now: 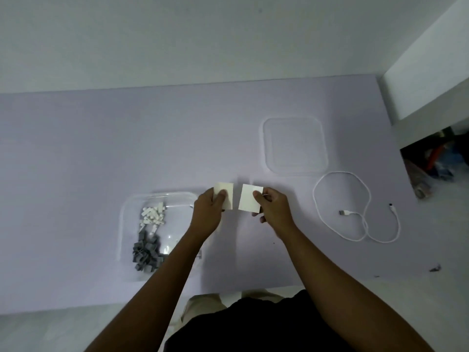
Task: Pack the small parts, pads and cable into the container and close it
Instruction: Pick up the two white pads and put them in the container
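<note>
A clear plastic container (pixel 127 212) sits at the front left of the lilac table, with several small white parts (pixel 153 216) and grey parts (pixel 147 252) inside. My left hand (pixel 208 212) pinches one white square pad (pixel 226 193) just right of the container. Beside it, my right hand (pixel 272 209) pinches a second white pad (pixel 248 200). The two pads are held slightly apart above the table. The clear lid (pixel 294 146) lies flat further back on the right. A white USB cable (pixel 355 212) lies loosely looped at the right.
The lilac table (pixel 101 148) meets a white wall at the back. A white ledge (pixel 426 80) stands at the far right, with dark clutter (pixel 436 158) under it. Small dark specks (pixel 434 268) lie near the table's front right corner.
</note>
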A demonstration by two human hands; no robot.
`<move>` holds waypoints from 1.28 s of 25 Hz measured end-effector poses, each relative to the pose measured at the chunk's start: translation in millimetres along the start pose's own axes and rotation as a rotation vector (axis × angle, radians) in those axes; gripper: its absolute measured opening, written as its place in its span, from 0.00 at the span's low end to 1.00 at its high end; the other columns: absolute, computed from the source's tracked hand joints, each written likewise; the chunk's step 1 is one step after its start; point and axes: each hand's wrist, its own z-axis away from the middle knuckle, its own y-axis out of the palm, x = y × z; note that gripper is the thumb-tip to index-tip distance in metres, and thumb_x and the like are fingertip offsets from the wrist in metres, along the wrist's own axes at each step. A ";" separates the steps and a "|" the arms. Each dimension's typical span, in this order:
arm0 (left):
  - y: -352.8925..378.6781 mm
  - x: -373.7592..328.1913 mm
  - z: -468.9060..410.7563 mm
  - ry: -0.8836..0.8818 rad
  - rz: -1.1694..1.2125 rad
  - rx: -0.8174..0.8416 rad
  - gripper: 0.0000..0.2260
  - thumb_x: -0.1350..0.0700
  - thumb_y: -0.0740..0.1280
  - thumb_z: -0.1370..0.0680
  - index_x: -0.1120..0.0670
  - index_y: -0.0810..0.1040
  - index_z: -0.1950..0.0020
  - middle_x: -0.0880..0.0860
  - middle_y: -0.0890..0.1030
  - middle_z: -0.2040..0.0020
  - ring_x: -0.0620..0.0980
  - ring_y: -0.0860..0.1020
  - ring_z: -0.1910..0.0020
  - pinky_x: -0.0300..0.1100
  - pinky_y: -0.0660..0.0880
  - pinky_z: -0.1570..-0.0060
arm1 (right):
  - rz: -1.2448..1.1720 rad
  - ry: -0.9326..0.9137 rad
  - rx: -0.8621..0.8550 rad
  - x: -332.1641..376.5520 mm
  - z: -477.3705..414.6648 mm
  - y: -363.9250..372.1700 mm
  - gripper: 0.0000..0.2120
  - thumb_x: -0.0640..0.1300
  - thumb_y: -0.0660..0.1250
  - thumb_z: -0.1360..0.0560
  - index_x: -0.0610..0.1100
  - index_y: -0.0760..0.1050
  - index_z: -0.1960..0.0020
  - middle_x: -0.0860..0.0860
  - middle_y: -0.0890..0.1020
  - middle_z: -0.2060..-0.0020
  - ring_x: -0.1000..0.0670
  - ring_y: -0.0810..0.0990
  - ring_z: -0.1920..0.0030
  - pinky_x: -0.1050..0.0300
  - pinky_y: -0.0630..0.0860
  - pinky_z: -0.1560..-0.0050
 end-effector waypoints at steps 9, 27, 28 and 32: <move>-135.5 100.3 4.3 -0.177 -0.200 -0.043 0.09 0.55 0.63 0.19 0.61 0.77 0.52 0.58 0.82 0.57 0.57 0.83 0.59 0.42 0.74 0.66 | 0.500 -0.181 0.211 45.2 46.7 141.4 0.06 0.40 0.69 0.25 0.37 0.78 0.58 0.43 0.84 0.65 0.50 0.84 0.73 0.51 0.77 0.75; -129.5 129.5 -30.2 -0.147 -0.336 0.093 0.12 0.55 0.66 0.22 0.62 0.79 0.43 0.59 0.82 0.45 0.58 0.79 0.45 0.48 0.75 0.44 | 0.925 -0.058 0.033 22.6 33.4 213.7 0.10 0.36 0.64 0.26 0.40 0.69 0.65 0.44 0.78 0.66 0.42 0.80 0.65 0.61 0.69 0.72; -129.2 126.7 -27.6 -0.131 -0.357 0.082 0.13 0.55 0.66 0.22 0.62 0.79 0.42 0.59 0.82 0.44 0.58 0.79 0.44 0.48 0.75 0.44 | 0.923 -0.074 0.018 24.4 35.3 211.2 0.11 0.36 0.64 0.26 0.40 0.69 0.67 0.45 0.77 0.68 0.44 0.78 0.68 0.61 0.67 0.74; -129.1 107.9 -8.9 -0.087 -0.509 -0.036 0.12 0.54 0.63 0.21 0.58 0.78 0.40 0.55 0.82 0.44 0.55 0.80 0.45 0.44 0.74 0.48 | 0.830 -0.216 -0.027 30.2 42.9 193.6 0.09 0.38 0.62 0.25 0.39 0.77 0.62 0.45 0.81 0.67 0.44 0.82 0.68 0.49 0.83 0.66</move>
